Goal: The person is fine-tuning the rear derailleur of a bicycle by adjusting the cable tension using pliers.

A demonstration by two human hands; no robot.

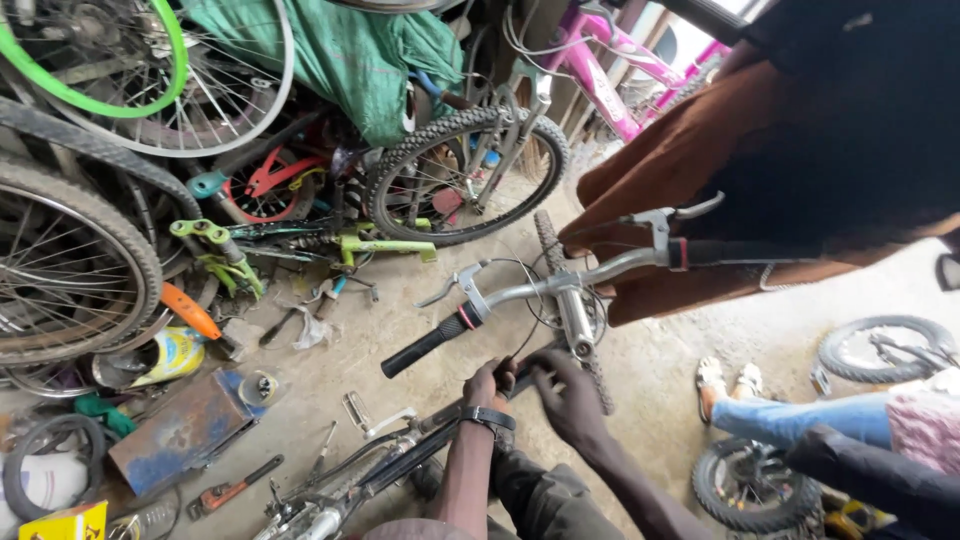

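Dusty concrete floor [660,370]: red pipe wrench [232,489], blue metal box [180,432], bike parts.

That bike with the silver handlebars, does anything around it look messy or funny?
Yes. Tools lie loose on the dusty concrete floor: a red pipe wrench and an orange-handled tool. Bare spoked wheels and a lime-green frame are heaped behind. Both hands, left and right, grip the bicycle's dark frame below the silver handlebars.
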